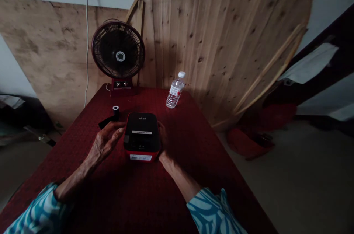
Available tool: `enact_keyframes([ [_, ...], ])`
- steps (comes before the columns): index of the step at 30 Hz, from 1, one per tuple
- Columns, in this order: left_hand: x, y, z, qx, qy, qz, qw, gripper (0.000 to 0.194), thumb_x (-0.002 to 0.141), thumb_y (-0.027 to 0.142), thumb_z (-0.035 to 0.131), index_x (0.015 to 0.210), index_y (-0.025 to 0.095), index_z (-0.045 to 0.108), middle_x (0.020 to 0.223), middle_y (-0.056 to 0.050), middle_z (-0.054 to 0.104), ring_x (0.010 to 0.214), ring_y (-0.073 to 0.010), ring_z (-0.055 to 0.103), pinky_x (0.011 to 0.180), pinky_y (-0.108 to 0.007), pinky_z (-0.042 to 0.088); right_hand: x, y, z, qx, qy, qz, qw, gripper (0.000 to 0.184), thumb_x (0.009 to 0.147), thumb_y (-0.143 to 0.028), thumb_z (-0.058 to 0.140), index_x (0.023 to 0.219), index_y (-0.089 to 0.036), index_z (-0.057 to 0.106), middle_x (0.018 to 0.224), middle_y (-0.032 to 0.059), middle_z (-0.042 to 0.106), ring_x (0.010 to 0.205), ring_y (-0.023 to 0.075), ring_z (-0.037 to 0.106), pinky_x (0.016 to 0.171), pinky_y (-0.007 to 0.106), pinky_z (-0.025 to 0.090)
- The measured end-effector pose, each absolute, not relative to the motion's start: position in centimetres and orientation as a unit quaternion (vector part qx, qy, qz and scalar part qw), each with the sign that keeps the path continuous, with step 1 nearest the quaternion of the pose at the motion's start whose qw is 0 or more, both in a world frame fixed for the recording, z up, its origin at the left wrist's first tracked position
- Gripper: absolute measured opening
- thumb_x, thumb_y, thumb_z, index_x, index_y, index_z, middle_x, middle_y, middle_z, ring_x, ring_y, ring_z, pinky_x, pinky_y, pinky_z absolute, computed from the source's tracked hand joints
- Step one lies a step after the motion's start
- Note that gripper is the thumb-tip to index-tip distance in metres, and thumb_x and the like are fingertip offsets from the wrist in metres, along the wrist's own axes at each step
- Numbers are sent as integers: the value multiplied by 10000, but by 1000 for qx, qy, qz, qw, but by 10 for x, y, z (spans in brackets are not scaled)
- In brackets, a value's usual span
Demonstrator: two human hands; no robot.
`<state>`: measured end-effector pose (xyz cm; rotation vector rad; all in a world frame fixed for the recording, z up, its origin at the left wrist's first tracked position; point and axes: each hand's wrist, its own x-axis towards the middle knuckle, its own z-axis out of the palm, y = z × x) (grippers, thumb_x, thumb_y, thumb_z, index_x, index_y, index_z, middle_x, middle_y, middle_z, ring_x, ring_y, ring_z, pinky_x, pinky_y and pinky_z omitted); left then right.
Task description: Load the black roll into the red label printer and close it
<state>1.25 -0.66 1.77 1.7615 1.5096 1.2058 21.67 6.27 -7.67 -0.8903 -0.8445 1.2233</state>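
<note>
A black-and-red label printer (pixel 142 131), with white labels on its top and front, lies on the red table in front of me. My left hand (pixel 106 140) is at its left side, fingers stretched out and the thumb apart from them; the fingertips reach the printer's edge, and I cannot tell how firmly they touch. Along the right side, my right hand (pixel 163 140) grips the printer, its fingers partly hidden behind the casing. Just beyond my left hand stands a small black roll (pixel 116 111) with a pale core, a dark strip lying beside it.
At the back left of the red table (pixel 177 189) stands a dark red fan (pixel 118 51). A clear plastic bottle (pixel 174 92) with a white cap is at the back. A large round wooden board (pixel 215 42) leans on the wall. Red stools (pixel 249 143) stand right.
</note>
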Motion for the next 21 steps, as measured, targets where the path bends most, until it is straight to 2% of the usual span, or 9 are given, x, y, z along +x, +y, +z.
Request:
enact_keyframes([
  [5, 8, -1, 9, 520, 610, 423, 422, 611, 761, 599, 624, 1214, 191, 620, 1099, -102, 711, 1017, -329, 654, 858, -428, 510, 215, 62, -74, -382, -310, 571, 657, 452, 716, -559, 664, 1050, -254, 667, 1027, -1, 746, 984, 222, 641, 876, 365, 484],
  [9, 13, 1, -3, 494, 562, 434, 502, 647, 730, 498, 679, 1305, 223, 571, 1242, -105, 659, 1167, -348, 598, 936, -442, 485, 216, 60, -71, -377, -313, 580, 651, 432, 736, -548, 651, 1057, -260, 674, 1055, 0, 744, 1006, 228, 641, 884, 370, 484],
  [16, 14, 3, -12, 468, 542, 455, 529, 698, 684, 522, 720, 1312, 248, 586, 1270, -114, 661, 1189, -383, 589, 963, -487, 472, 216, 61, -74, -385, -308, 587, 642, 414, 736, -519, 665, 1062, -265, 673, 1014, -14, 744, 965, 213, 644, 864, 352, 481],
  [21, 14, 1, -9, 469, 508, 432, 579, 670, 765, 448, 698, 1385, 277, 510, 1329, -88, 631, 1211, -346, 582, 987, -446, 462, 217, 59, -73, -378, -309, 586, 646, 444, 725, -539, 672, 1065, -254, 674, 1022, 5, 745, 949, 219, 650, 842, 356, 492],
])
